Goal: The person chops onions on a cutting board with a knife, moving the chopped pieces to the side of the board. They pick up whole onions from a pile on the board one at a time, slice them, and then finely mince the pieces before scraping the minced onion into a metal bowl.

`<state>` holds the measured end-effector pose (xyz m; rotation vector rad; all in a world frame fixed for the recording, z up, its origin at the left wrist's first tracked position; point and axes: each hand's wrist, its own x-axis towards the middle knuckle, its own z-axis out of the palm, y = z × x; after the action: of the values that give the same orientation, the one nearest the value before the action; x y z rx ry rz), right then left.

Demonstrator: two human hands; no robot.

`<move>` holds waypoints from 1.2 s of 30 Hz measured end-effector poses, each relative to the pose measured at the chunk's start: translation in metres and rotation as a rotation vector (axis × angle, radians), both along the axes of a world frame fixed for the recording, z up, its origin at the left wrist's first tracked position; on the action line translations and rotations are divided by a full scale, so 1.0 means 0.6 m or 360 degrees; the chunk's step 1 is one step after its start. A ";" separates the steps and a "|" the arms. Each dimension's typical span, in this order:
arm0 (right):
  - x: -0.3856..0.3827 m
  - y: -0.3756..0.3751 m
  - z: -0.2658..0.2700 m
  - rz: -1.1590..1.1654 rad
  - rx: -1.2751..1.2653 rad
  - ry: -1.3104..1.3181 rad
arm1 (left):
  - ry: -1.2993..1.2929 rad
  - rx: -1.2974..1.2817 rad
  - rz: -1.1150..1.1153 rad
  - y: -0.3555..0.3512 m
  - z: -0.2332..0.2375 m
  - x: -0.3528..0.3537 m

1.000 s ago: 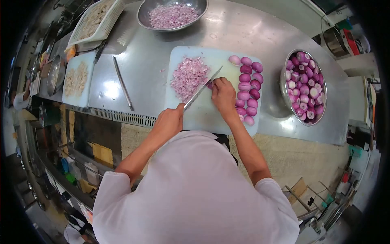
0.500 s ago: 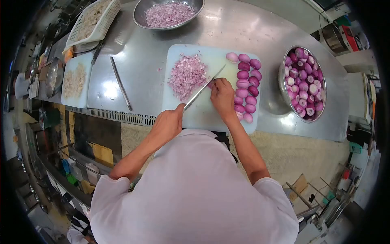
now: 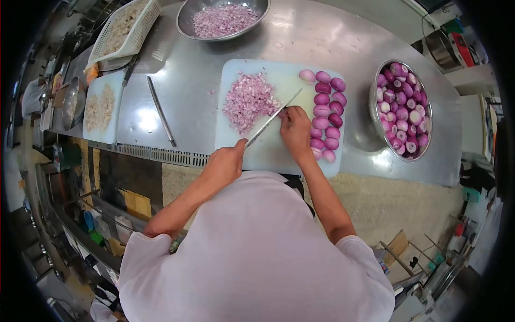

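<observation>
- Fist first: the left hand [image 3: 225, 163] is wrapped fully round the handle of the knife [image 3: 271, 119], whose blade slants up and away from that grip across the white cutting board [image 3: 271, 155].
- Just past the blade's right face, the right hand [image 3: 296, 129] is curled down and pins a shallot piece [image 3: 280, 114] to the board. The piece is mostly hidden under the fingertips, so how much of it is left is hard to judge.
- This looks like the fine-chopping step, with the blade working close beside the knuckles. The next move calls for short cuts, fingertips tucked back and the piece held firmly.
- On the blade's left, just beside it, lies the chopped pile [image 3: 248, 101].
- To the right of the holding hand, near its knuckles, halved shallots [image 3: 327, 115] lie in rows on the board.
- Further right, off the board, a steel bowl [image 3: 371, 110] holds whole peeled shallots.
- Far beyond the knife tip sits a second bowl [image 3: 185, 27] of chopped shallot, and well to the left lies a steel rod [image 3: 161, 110].
</observation>
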<state>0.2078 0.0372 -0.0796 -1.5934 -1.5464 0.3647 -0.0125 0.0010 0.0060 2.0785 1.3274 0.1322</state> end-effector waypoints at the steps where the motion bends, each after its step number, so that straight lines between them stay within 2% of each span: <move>1: -0.004 0.001 -0.001 -0.0002 -0.0024 0.0033 | 0.0007 0.0029 -0.0014 0.000 -0.003 -0.002; 4: -0.002 -0.001 -0.001 -0.0005 -0.0015 -0.0031 | 0.0122 -0.0021 -0.0015 0.007 0.001 -0.009; 11: 0.003 0.000 -0.009 -0.0014 -0.0020 -0.0001 | -0.0021 -0.0018 0.0036 0.014 0.002 -0.001; 13: -0.001 -0.006 -0.001 0.0006 0.0068 0.0011 | -0.0089 0.0109 0.0107 0.003 0.004 -0.008; 17: -0.008 -0.001 0.008 0.0003 0.0004 -0.0101 | 0.0057 0.0162 0.0098 0.009 -0.018 -0.017; 19: -0.007 0.002 0.013 -0.0008 -0.0080 0.0062 | -0.0026 0.0083 0.0166 0.004 0.013 -0.009; 23: -0.009 0.005 0.010 -0.0011 -0.0192 0.0054 | -0.0061 0.0107 0.0074 -0.002 -0.014 -0.007; 25: -0.002 0.010 0.004 0.0045 -0.0156 0.0036 | 0.0075 -0.0015 0.0094 0.005 -0.012 -0.005; 28: -0.001 0.008 0.007 0.0037 -0.0097 0.0027 | -0.0078 0.0004 0.0107 -0.008 -0.004 -0.001; 31: -0.002 0.011 0.009 0.0033 -0.0228 0.0035 | 0.0055 -0.0093 0.0107 0.001 -0.008 0.002; 34: -0.002 0.007 0.014 0.0017 -0.0123 0.0052 | -0.0069 0.0009 0.0135 -0.009 0.011 0.006; 36: -0.004 0.011 0.012 0.0022 -0.0144 0.0070 | -0.0013 0.0002 0.0125 0.001 -0.010 0.005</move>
<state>0.2053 0.0440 -0.0724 -1.6337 -1.5265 0.4801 -0.0093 0.0014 -0.0002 2.0252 1.4053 0.1753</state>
